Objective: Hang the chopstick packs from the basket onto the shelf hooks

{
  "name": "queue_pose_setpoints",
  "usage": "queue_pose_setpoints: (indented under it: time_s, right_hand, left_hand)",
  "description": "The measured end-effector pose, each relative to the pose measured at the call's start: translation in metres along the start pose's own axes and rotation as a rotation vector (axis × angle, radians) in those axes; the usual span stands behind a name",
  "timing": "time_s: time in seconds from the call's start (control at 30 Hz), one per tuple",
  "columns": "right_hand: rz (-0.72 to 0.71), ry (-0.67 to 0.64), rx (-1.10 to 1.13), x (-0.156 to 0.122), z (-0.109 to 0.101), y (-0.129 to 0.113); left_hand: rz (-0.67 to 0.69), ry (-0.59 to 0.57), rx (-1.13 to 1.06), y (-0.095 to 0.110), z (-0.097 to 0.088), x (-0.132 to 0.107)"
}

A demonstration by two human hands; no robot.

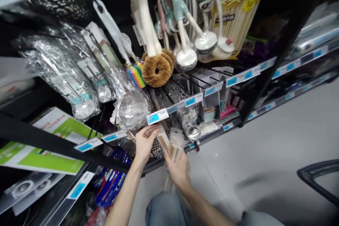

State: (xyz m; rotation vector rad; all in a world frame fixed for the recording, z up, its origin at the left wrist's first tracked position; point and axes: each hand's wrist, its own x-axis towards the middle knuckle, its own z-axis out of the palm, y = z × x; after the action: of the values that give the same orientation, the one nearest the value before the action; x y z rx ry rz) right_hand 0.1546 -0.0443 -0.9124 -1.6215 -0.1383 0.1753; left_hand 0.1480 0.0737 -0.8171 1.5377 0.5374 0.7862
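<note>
Low at the front of the shelf, my right hand [178,169] grips a clear hanging packet [176,144] with pale, stick-like contents. A second packet [163,138], with slim tan pieces inside, leans close beside it. My left hand [145,143] is closed at the top of that second packet, thumb and fingers pressed together just below a price tag [158,116]. Behind the left hand is a dark checked item [156,147], partly covered. Long pale ends reach below my right hand; what they belong to is unclear.
Above hang a brown round-headed brush [156,70], white ladles [186,58] and a plastic-wrapped strainer [132,109]. Black hooks [194,80] with price tags jut out. Green-and-white boxes [57,148] lie left. Grey floor [278,141] and a dark curved frame [317,176] are at right.
</note>
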Motion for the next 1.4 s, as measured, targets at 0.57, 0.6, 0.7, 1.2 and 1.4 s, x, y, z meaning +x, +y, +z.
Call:
queue_pose_setpoints:
  time_s: [0.57, 0.6, 0.7, 1.2, 1.4]
  right_hand:
    - [-0.160, 0.006, 0.127, 0.058, 0.015, -0.036]
    - [-0.152, 0.010, 0.133, 0.059, 0.016, -0.036]
    - [-0.158, -0.009, 0.140, 0.064, 0.016, -0.037]
    - [-0.044, -0.099, 0.191, 0.071, 0.016, -0.043]
    - [0.049, -0.187, 0.347, 0.072, 0.018, -0.041]
  left_hand:
    - [0.399, 0.417, -0.017, -0.020, 0.047, 0.051]
    - [0.399, 0.420, -0.009, -0.022, 0.047, 0.053]
    - [0.403, 0.438, 0.016, -0.024, 0.047, 0.056]
    - [0.349, 0.409, 0.028, -0.025, 0.052, 0.059]
    - [0.277, 0.392, -0.024, -0.027, 0.041, 0.060]
